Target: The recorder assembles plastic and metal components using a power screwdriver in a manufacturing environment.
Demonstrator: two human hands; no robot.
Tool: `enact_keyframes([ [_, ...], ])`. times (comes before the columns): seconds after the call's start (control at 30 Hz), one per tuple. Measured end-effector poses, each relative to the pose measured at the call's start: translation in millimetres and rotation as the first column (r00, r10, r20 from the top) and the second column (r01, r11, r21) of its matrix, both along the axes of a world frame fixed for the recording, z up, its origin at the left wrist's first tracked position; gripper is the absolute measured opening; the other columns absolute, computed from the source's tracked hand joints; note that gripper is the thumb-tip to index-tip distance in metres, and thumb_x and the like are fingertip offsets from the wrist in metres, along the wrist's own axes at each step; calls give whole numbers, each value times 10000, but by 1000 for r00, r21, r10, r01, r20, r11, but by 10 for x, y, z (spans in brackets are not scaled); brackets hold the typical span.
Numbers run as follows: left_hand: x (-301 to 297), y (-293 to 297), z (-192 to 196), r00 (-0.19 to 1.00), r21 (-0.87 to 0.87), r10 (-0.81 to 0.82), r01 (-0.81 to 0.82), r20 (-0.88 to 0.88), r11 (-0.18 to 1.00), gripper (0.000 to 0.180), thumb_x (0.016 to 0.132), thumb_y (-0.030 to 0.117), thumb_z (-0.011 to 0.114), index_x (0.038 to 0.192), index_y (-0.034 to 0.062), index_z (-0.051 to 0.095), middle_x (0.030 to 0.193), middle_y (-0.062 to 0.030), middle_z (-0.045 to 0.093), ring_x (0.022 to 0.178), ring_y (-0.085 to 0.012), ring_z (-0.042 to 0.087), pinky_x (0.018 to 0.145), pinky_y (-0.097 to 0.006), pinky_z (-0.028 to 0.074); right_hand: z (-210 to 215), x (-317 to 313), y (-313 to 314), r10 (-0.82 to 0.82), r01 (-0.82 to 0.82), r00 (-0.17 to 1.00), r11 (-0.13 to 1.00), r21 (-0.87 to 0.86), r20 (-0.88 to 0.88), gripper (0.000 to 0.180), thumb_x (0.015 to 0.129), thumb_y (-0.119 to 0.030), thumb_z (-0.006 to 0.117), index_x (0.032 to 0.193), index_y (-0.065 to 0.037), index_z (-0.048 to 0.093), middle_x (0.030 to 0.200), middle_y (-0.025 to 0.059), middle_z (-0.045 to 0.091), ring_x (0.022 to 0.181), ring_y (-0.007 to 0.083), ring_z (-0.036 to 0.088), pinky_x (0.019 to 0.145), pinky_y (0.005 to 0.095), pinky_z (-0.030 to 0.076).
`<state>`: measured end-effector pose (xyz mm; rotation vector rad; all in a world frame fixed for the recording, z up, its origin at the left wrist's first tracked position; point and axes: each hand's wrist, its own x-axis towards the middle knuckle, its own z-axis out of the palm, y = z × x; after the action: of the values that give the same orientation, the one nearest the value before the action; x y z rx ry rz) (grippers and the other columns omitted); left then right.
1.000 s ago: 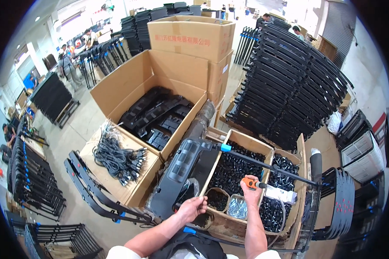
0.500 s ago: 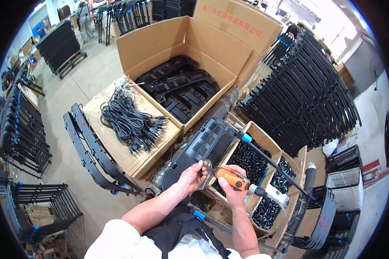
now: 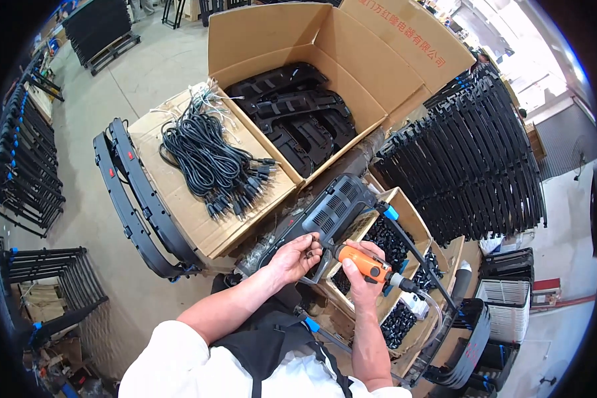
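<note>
My right hand [image 3: 365, 284] is wrapped round an orange air screwdriver [image 3: 366, 263], whose clear hose hangs off its back end. The tool lies nearly level, its nose toward my left hand. Just left of that nose, my left hand [image 3: 296, 259] is turned partly palm up with the fingertips pinched together; whatever is between them is too small to make out. Close by stands a black metal frame [image 3: 412, 249] with a blue clip, its bracket near my fingers. Beyond my hands lies a black vented plastic housing [image 3: 333, 212].
A wooden tray [image 3: 418, 222] to the right holds small black parts in compartments. Bundled black cables [image 3: 209, 156] lie on a carton, left of an open cardboard box [image 3: 265, 36] of black plastic parts. Curved black covers [image 3: 129, 199] lean at the left. Stacked black frames [image 3: 464, 159] stand far right.
The whole view has shifted, so the boxes sit higher and larger. My left hand has rolled more palm up beside the tool's nose. The screwdriver stays in my right hand.
</note>
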<state>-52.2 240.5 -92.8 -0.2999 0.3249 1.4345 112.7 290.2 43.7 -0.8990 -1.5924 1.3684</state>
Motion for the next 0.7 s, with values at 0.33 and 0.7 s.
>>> enact_keyframes([
  [0.33, -41, 197, 111, 999, -61, -33, 34, 22, 998, 264, 1129, 262, 505, 1253, 60, 620, 943, -21, 649, 890, -186, 676, 825, -332, 623, 29, -97, 155, -29, 29, 1000, 1000, -7, 12, 519, 876, 1, 789, 1330, -9, 537, 1276, 200, 698, 1182, 254, 676, 1065, 408, 539],
  [0.7, 0, 806, 207, 999, -167, -12, 5, -40, 986, 318, 1149, 297, 453, 1254, 59, 636, 998, -51, 658, 851, -196, 654, 735, -331, 580, 21, -331, 635, -135, 136, 990, 991, -7, 40, 537, 878, -24, 790, 1347, 6, 531, 1265, 212, 699, 1180, 268, 675, 1072, 418, 530],
])
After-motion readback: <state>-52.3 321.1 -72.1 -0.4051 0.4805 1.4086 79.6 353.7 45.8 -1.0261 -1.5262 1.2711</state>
